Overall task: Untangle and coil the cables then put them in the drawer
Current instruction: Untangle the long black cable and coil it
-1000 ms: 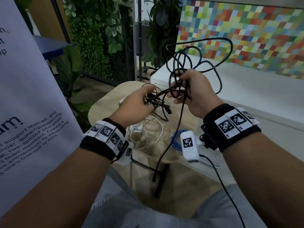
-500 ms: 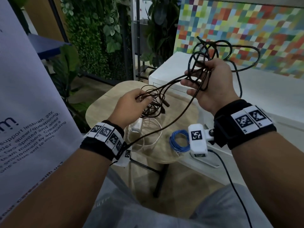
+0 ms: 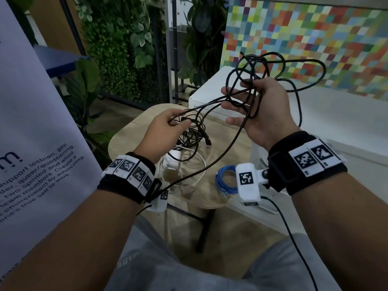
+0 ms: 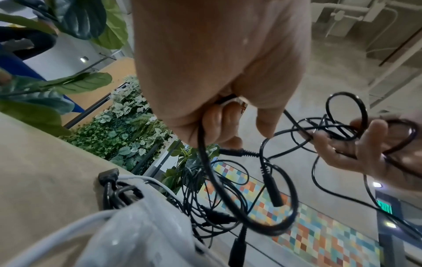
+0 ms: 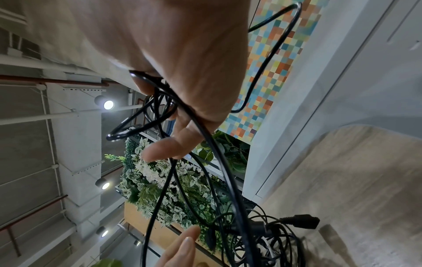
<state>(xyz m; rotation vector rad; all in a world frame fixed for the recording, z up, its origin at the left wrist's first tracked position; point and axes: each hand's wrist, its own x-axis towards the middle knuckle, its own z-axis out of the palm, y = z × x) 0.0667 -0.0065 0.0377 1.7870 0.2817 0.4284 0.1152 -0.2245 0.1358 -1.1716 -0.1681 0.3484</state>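
Observation:
A tangle of black cables point(image 3: 190, 138) lies on the small round wooden table point(image 3: 130, 135). My left hand point(image 3: 178, 122) pinches a strand at the top of that tangle; in the left wrist view its fingers point(image 4: 228, 130) curl round a thick black cable point(image 4: 203, 162). My right hand point(image 3: 241, 101) is raised to the right, palm up. Several loops of black cable hang across its spread fingers, with the thumb over them point(image 5: 173, 126). One strand point(image 5: 228, 180) runs from it down to the tangle. A white charger with its cable point(image 3: 174, 156) and a coiled blue cable point(image 3: 222, 181) lie on the table.
A white cabinet point(image 3: 210, 95) stands right behind the table, against a wall of coloured tiles point(image 3: 304, 38). A printed banner point(image 3: 31, 143) hangs close on my left. A plant wall point(image 3: 126, 49) is farther back. My knees are below the table's near edge.
My right hand has risen and moved right with its cable loops, drawing strands out of the tangle, and its fingers have spread. My left hand has stayed at the tangle.

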